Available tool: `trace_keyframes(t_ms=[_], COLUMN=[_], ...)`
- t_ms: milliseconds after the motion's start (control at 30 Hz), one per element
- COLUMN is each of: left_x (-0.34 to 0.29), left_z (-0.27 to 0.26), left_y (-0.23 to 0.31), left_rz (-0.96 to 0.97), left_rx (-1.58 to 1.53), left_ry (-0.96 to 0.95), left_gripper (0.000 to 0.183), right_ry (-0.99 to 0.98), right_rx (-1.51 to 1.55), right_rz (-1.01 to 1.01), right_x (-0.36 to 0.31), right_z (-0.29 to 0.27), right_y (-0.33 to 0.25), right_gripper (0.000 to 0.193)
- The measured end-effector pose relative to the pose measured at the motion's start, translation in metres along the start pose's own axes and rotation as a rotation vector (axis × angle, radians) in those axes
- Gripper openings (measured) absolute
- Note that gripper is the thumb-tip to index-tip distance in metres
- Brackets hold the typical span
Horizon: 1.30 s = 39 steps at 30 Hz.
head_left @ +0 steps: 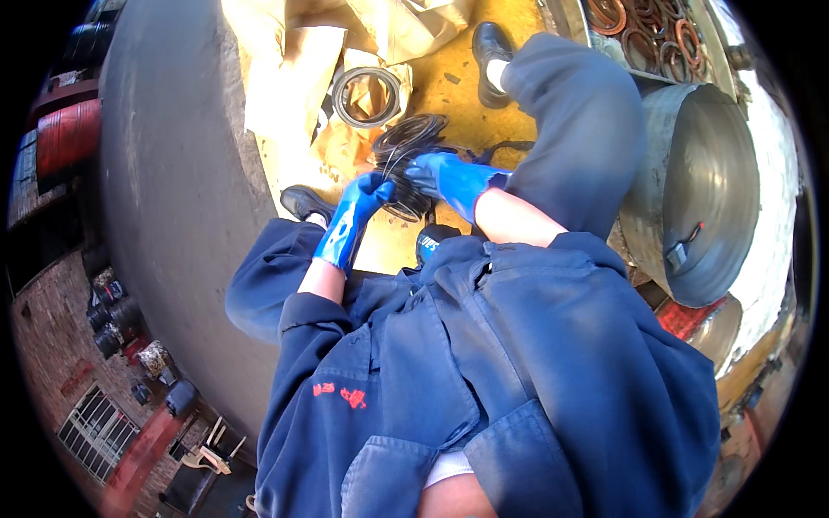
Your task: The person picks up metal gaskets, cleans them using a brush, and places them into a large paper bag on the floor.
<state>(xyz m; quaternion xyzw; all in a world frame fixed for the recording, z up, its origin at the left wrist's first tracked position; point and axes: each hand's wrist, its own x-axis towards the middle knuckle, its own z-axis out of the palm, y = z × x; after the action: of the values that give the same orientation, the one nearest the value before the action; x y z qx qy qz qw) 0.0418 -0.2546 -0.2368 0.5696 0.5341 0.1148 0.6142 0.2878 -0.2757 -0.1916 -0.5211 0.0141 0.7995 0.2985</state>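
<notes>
Both my hands wear blue rubber gloves. A bundle of thin black rings point(414, 131), perhaps rubber, lies between them low over the yellow ground, with a thin light strand running across it. My left hand point(370, 192) is closed at the bundle's left edge; its fingertips are partly hidden. From the right, my right hand point(436, 173) has its fingers curled around the bundle's side. Just beyond, a stack of larger black rings point(366, 97) rests in torn brown paper point(330, 142).
Large sheets of brown wrapping paper point(289, 82) lie ahead. At right stands an open metal drum point(712, 190), with a crate of rusty rings point(643, 34) beyond it. A dark grey surface point(181, 198) runs along my left. A dark cap point(434, 242) is below my hands.
</notes>
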Motion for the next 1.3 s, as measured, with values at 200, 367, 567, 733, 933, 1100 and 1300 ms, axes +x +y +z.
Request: trace_keyframes(t_ms=[200, 367, 567, 733, 933, 1100, 1300], left_x=[-0.029, -0.022, -0.014, 0.041, 0.048, 0.041, 0.011], left_z=[0.026, 0.013, -0.041, -0.023, 0.013, -0.001, 0.034], left_y=[0.004, 0.047, 0.023, 0.055, 0.064, 0.041, 0.05], left_rz=[0.021, -0.12, -0.116, -0.207, -0.272, -0.374, -0.147], left_rx=[0.506, 0.892, 0.234, 0.006, 0.013, -0.187, -0.298], left_ry=[0.016, -0.284, 0.109, -0.141, 0.017, -0.078, -0.051], left_gripper=[0.016, 0.03, 0.028, 0.029, 0.018, 0.015, 0.023], right_ry=[-0.261, -0.261, -0.24, -0.229, -0.105, -0.133, -0.128], right_rx=[0.238, 0.21, -0.248, -0.67, -1.363, -1.738, -1.814], right_rz=[0.01, 0.041, -0.183, -0.285, -0.444, -0.387, -0.327], right_x=[0.048, 0.085, 0.035, 0.028, 0.035, 0.054, 0.111], right_z=[-0.01, -0.012, 0.017, 0.014, 0.012, 0.013, -0.065], right_y=[0.04, 0.044, 0.052, 0.046, 0.056, 0.068, 0.039], right_gripper=[0.03, 0.016, 0.018, 0.024, 0.034, 0.028, 0.029])
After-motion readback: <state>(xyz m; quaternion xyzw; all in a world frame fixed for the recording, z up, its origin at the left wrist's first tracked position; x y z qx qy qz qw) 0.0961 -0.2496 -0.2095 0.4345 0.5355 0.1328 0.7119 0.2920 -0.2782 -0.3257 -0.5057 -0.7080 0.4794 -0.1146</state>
